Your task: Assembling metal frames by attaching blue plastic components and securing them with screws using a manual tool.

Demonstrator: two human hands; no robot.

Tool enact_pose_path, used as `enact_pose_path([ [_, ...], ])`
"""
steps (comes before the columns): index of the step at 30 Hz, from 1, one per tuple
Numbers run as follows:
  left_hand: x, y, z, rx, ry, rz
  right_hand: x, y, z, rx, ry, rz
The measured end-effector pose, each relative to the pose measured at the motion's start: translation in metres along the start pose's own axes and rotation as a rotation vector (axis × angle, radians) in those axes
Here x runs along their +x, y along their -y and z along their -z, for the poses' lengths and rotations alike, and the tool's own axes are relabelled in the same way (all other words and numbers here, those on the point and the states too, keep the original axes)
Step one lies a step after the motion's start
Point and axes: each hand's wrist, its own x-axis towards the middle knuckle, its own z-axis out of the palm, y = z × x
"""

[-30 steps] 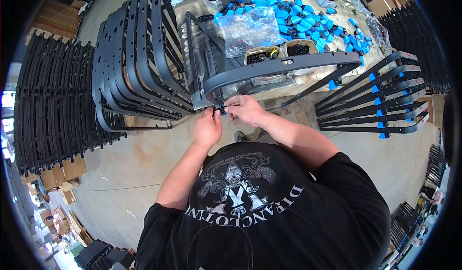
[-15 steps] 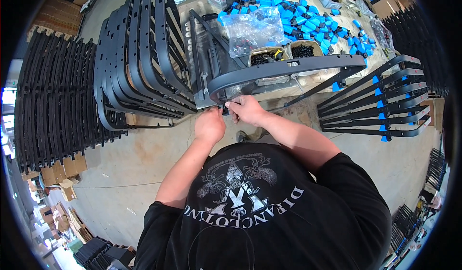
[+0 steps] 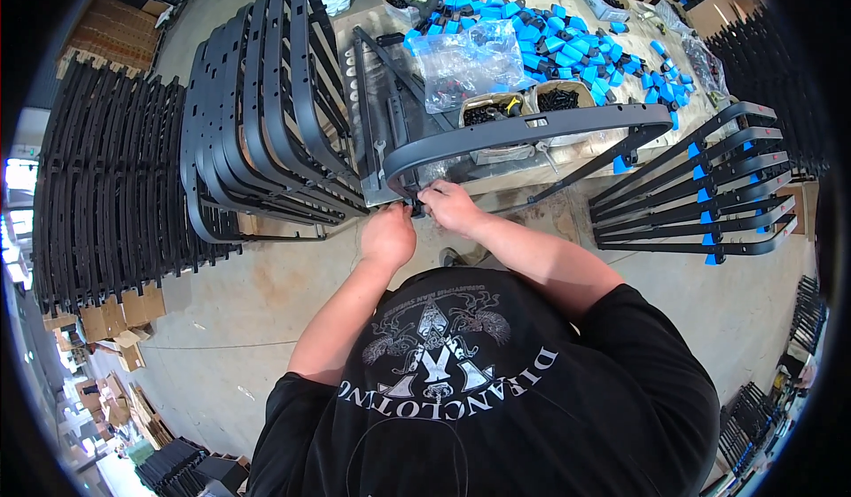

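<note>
The frame (image 3: 496, 134) looks smooth matt metal, the bag (image 3: 470, 62) glossy plastic.

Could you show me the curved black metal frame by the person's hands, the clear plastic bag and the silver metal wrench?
Curved black metal frame (image 3: 510, 132): head view, on its broad bar.
Clear plastic bag (image 3: 470, 64): head view, middle of its crinkled surface.
Silver metal wrench (image 3: 381, 156): head view, on its shaft.

Single wide fisheye view from the wearer's head, looking steeply down: the wearer's black shirt (image 3: 567, 408) looms closest at the bottom, both hands (image 3: 388, 234) sit mid-view, the desk (image 3: 638, 43) lies beyond, and edges curve toward a dark rim.
</note>
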Motion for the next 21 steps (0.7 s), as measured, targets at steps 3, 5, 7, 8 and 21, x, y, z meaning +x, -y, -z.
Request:
enact_pose_path([
  [3,0.0,0.0,-0.001,0.005,-0.007,0.0,-0.002,0.003,0.003,0.082,0.066,0.009],
  [5,0.001,0.004,-0.004,0.023,-0.014,-0.013,-0.008,0.019,0.008,-0.011,0.083,0.002],
  [7,0.0,0.004,-0.003,0.024,-0.007,-0.011,-0.014,0.035,0.01,0.052,0.153,-0.24],
  [8,0.0,0.003,-0.001,0.025,-0.004,-0.009,-0.013,0.028,0.009,0.058,0.149,-0.24],
  [21,-0.001,0.004,-0.005,0.002,-0.071,-0.043,0.004,0.0,0.002,0.019,0.071,0.01],
])
